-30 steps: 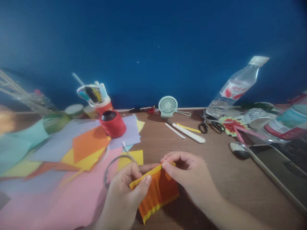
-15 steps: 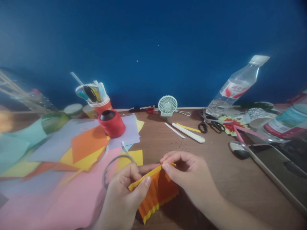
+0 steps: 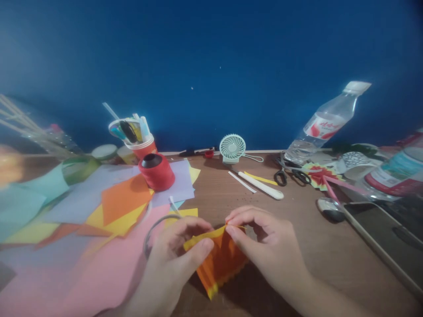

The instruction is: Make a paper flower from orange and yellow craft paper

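Note:
Between my hands is a pleated sheet of orange paper [image 3: 224, 257] with yellow borders along its upper and lower edges. My left hand [image 3: 178, 251] holds the paper's left end, thumb on the near face and fingers behind. At the upper right edge, my right hand [image 3: 267, 240] pinches the folds between thumb and fingertips. The sheet's lower edge hangs in a zigzag above the brown table [image 3: 307, 255]. Part of the paper's right end is hidden behind my right hand.
Coloured paper sheets [image 3: 109, 264] and a red thread spool [image 3: 156, 171] lie left. Beyond my hands are a small fan [image 3: 232, 147], a white-handled knife [image 3: 261, 185] and black scissors [image 3: 280, 177]. A tilted bottle [image 3: 325, 125] and a tablet-like device [image 3: 380, 229] are right.
The paper's left end has lifted and its lower corner has swung right. My left fingers have loosened and spread a little. My right hand keeps its pinch, slightly shifted right.

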`<state>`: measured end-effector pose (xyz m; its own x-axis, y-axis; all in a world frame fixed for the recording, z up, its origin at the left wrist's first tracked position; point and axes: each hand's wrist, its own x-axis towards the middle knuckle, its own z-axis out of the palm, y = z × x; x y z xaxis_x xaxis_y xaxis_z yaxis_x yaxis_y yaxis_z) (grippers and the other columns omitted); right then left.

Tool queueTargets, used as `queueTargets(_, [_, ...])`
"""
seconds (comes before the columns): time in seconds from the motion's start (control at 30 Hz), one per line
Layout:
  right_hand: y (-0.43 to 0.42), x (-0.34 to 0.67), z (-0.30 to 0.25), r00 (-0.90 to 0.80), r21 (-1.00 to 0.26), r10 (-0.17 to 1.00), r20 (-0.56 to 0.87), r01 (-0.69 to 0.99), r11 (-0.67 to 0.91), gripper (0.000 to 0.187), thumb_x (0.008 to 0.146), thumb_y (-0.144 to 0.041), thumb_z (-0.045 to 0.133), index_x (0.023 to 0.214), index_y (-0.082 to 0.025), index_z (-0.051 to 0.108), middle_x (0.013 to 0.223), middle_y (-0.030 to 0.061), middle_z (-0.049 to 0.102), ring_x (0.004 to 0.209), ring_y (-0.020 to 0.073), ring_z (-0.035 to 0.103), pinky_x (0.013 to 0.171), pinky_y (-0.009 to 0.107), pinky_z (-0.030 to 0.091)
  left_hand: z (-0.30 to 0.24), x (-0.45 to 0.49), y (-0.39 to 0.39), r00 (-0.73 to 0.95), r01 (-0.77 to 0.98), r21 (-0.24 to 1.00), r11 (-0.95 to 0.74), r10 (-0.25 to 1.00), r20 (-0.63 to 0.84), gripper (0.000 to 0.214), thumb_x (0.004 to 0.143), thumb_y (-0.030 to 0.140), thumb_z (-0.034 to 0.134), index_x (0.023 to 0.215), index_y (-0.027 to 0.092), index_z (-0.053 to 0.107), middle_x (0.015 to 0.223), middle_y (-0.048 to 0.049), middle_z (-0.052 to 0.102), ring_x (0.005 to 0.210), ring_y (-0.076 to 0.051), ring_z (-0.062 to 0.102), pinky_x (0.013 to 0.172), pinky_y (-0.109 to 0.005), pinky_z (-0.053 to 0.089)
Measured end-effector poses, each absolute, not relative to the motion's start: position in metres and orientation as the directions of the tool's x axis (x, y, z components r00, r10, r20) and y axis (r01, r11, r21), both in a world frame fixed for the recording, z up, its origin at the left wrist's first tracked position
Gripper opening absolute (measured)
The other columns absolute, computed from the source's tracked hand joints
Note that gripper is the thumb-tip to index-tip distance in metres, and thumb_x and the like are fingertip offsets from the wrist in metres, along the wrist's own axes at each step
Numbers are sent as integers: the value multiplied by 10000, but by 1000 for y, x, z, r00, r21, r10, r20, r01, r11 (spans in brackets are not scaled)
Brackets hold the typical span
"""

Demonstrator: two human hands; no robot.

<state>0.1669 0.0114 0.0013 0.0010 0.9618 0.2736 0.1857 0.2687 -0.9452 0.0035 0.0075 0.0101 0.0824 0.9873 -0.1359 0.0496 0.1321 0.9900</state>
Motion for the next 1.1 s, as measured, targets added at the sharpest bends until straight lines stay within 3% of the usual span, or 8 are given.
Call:
queueTargets(0.23, [9,161,2,3,-968,983,183,176,180,120,697,-103,569,685,-212,618,761,-1,653,750,144,609,638,245,488,11,5,9,73,316,943,110,988,-139,83,694,263,619,641,228,673,637,19,652,619,-124,587,572,-181,471])
queueTargets(0.5, [9,159,-2,46,-994,998,44,102,39,80,676,-129,580,659,-193,625,739,17,661,613,134,601,515,233,477,10,6,7,83,332,934,129,983,-166,77,697,233,601,655,207,660,570,25,604,542,-106,536,501,-176,430])
queueTargets(0.63, [8,159,0,32,-990,997,71,123,66,90,674,-111,563,651,-186,606,735,25,653,656,150,611,567,254,495,12,9,8,103,312,931,190,967,-232,94,686,263,618,725,210,685,550,21,592,531,-115,524,494,-191,410])
queueTargets(0.8, [7,159,4,0,-959,983,183,220,178,117,669,-88,545,649,-193,593,734,20,647,724,158,611,635,262,489,16,10,7,115,290,929,228,956,-270,104,689,241,603,598,195,624,536,23,570,526,-117,499,477,-195,379])
queueTargets(0.97, [7,160,6,-119,-942,984,130,295,160,147,658,-67,535,652,-199,599,718,-8,648,675,134,606,605,238,472,16,10,11,240,271,933,235,923,-302,61,689,230,590,679,202,644,647,13,599,644,-139,532,575,-213,406])
queueTargets(1.1, [7,159,4,-126,-943,985,114,298,147,155,653,-66,535,658,-200,612,722,-7,655,683,138,612,607,240,476,11,8,13,213,348,895,277,907,-364,146,686,305,594,606,193,644,595,13,574,593,-134,500,537,-217,370])
